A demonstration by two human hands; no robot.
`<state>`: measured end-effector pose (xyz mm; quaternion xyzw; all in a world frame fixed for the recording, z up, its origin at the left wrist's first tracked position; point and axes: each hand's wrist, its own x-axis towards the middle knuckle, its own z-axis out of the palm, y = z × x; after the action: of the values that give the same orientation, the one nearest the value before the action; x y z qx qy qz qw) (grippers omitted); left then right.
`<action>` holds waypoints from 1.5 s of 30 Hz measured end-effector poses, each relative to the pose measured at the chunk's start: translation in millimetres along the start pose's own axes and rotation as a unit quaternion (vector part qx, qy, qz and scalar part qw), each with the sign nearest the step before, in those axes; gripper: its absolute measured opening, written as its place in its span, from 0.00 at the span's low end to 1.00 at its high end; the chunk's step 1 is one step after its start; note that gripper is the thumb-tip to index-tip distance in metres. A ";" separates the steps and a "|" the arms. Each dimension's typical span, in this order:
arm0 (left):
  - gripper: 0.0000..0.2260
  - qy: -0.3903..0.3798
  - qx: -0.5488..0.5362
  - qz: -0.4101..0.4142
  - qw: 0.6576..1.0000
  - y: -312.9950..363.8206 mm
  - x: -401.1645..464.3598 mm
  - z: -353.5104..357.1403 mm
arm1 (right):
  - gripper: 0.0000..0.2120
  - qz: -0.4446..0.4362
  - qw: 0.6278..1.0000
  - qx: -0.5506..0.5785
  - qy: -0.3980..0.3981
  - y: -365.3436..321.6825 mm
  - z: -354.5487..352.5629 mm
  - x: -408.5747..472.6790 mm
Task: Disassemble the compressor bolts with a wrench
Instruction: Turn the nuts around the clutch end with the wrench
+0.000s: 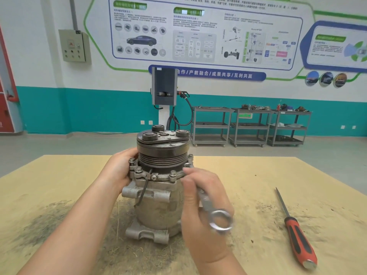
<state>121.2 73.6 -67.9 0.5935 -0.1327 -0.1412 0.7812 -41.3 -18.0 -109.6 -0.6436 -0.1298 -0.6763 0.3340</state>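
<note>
Grey cast-metal compressor (pixel 158 199) upright at table centre, gripped at nine o'clock by left hand (pixel 119 171); right hand (pixel 200 211) at three o'clock clutching silver ring-ended wrench (pixel 214 211).

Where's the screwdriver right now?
In the head view, the red-handled screwdriver lies on the table at the right, apart from the right hand gripping the wrench.

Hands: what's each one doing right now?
Left hand: grips the compressor at its flange.
Right hand: holds the wrench, head end at a flange bolt, hidden.
</note>
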 end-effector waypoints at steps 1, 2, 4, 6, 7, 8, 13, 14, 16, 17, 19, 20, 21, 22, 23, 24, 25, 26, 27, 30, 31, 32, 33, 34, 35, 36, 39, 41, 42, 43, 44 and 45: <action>0.12 -0.004 -0.007 -0.010 1.000 0.3 -1.6 0.3 | 0.09 -0.011 1.000 -0.017 -0.021 -1.7 1.4 -0.9; 0.15 -0.014 -0.017 -0.023 1.000 0.8 -3.0 0.1 | 0.09 -0.010 0.999 -0.025 -0.038 -3.7 3.0 -1.1; 0.21 -0.033 -0.028 -0.033 0.999 1.8 -5.2 -0.6 | 0.10 0.002 0.997 -0.028 -0.069 -6.6 4.9 -0.9; 0.22 -0.040 -0.032 -0.036 0.998 1.4 -4.6 -0.6 | 0.11 0.004 0.995 -0.034 -0.089 -7.4 2.8 2.6; 0.20 -0.033 -0.029 -0.030 0.999 0.9 -3.7 -0.2 | 0.11 0.007 0.995 -0.033 -0.089 -7.7 0.8 5.6; 0.17 -0.021 -0.020 -0.014 0.999 0.6 -2.2 0.0 | 0.10 0.027 0.997 -0.020 -0.073 -8.1 -2.1 9.5; 0.08 -0.014 -0.018 0.020 1.000 -0.4 -0.4 1.2 | 0.11 0.263 0.951 0.129 0.102 -6.5 -19.6 37.1; 0.08 -0.014 -0.022 0.020 0.999 -0.7 0.2 1.3 | 0.11 0.298 0.932 0.164 0.126 -3.4 -23.2 40.6; 0.08 -0.011 -0.030 0.017 0.999 -1.3 0.8 1.4 | 0.11 0.346 0.900 0.222 0.143 2.4 -28.2 44.5; 0.09 -0.010 -0.035 0.016 0.999 -1.2 0.5 1.7 | 0.11 0.363 0.889 0.241 0.142 4.5 -29.4 45.5; 0.10 -0.011 -0.040 0.015 0.999 -1.4 -0.5 1.8 | 0.11 0.388 0.870 0.273 0.131 7.3 -31.0 46.0; 0.10 -0.012 -0.045 0.014 0.999 -1.4 -0.7 1.7 | 0.11 0.399 0.862 0.289 0.124 8.7 -31.9 46.2; 0.11 -0.014 -0.050 0.013 0.999 -1.1 -1.2 1.9 | 0.12 0.410 0.853 0.300 0.117 10.1 -33.1 46.8; 0.11 -0.017 -0.052 0.012 0.998 -1.0 -1.1 1.8 | 0.12 0.422 0.845 0.308 0.111 11.8 -34.7 47.7; 0.11 -0.021 -0.051 0.011 0.998 -0.9 -1.0 1.7 | 0.12 0.436 0.836 0.317 0.106 13.6 -36.4 48.9; 0.11 -0.025 -0.045 0.011 0.999 -1.1 -0.9 1.5 | 0.12 0.450 0.825 0.326 0.101 15.6 -38.2 50.0; 0.11 -0.026 -0.036 0.010 0.999 -0.8 -1.2 1.3 | 0.12 0.464 0.814 0.336 0.099 17.1 -40.0 51.1; 0.11 -0.024 -0.027 0.009 0.999 -0.7 -1.4 1.0 | 0.13 0.475 0.804 0.343 0.097 18.9 -41.7 51.7; 0.11 -0.022 -0.022 0.008 0.999 -0.5 -1.3 0.7 | 0.13 0.483 0.799 0.345 0.095 20.5 -42.5 52.0; 0.12 -0.023 -0.014 0.009 1.000 -0.7 -0.4 0.5 | 0.13 0.462 0.824 0.312 0.098 22.0 -39.2 49.5; 0.12 -0.025 -0.014 0.011 1.000 -0.6 -0.5 0.7 | 0.13 0.437 0.846 0.288 0.103 20.9 -36.3 47.3; 0.12 -0.026 -0.015 0.013 0.999 -0.9 0.0 0.6 | 0.12 0.402 0.872 0.258 0.107 18.5 -32.8 44.3; 0.11 -0.027 -0.017 0.015 0.999 -1.1 0.4 0.7 | 0.11 0.359 0.900 0.223 0.109 14.9 -29.1 40.8; 0.10 -0.027 -0.019 0.017 0.999 -1.2 0.9 0.6 | 0.10 0.312 0.927 0.182 0.106 11.1 -25.2 36.7; 0.10 -0.027 -0.022 0.018 0.999 -1.2 1.3 0.6 | 0.09 0.262 0.950 0.140 0.097 7.0 -21.6 32.8; 0.09 -0.026 -0.025 0.018 0.999 -1.5 2.1 0.5 | 0.09 0.211 0.969 0.102 0.082 3.0 -18.4 29.1; 0.08 -0.026 -0.030 0.017 0.999 -2.7 4.1 0.3 | 0.09 0.098 0.994 0.055 0.015 -5.3 -10.6 19.7; 0.08 -0.023 -0.028 0.014 0.999 -3.0 4.2 0.4 | 0.11 0.054 0.998 0.015 -0.037 -8.6 -5.2 13.1; 0.08 -0.023 -0.027 0.011 0.999 -3.5 4.7 0.1 | 0.10 0.042 0.997 -0.002 -0.063 -10.2 -2.1 10.0; 0.09 -0.024 -0.028 0.006 0.999 -4.0 4.9 0.2 | 0.09 0.038 0.996 -0.014 -0.085 -11.7 0.4 7.3; 0.09 -0.026 -0.031 0.001 0.999 -4.6 5.1 0.0 | 0.10 0.040 0.994 -0.027 -0.102 -13.1 2.6 5.5; 0.10 -0.028 -0.035 -0.005 0.999 -4.7 4.8 -0.1 | 0.10 0.041 0.992 -0.040 -0.113 -14.5 3.5 5.0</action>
<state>125.4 70.7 -72.3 0.5625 -0.1468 -0.1660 0.7965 -47.3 -6.5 -100.6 -0.7332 -0.1135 -0.5899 0.3186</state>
